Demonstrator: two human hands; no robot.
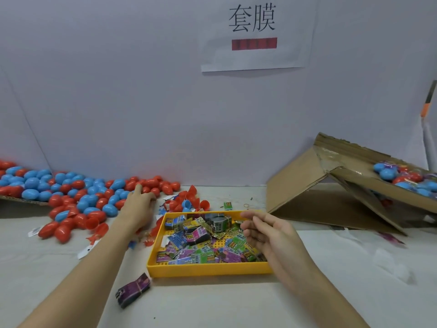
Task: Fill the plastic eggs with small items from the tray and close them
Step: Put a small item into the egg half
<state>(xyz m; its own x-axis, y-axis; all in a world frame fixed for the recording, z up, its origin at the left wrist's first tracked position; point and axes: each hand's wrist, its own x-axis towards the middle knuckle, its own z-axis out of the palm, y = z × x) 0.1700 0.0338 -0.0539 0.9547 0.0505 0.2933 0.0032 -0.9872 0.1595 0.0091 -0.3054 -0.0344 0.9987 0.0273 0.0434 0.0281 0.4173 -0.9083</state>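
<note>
Reaching toward the heap of red and blue plastic eggs [78, 197] at the table's far left edge, the left hand [139, 204] spreads relaxed fingers over them, probably to pick one; whether it touches any is unclear. The right hand [267, 233] hovers over the yellow tray's [208, 268] right edge, fingers loose and empty, ready for the small printed packets [201, 240] inside.

One head-worn wide-angle view looks forward and down, close over the surface [236, 301], facing a wall [142, 91] just behind it
</note>
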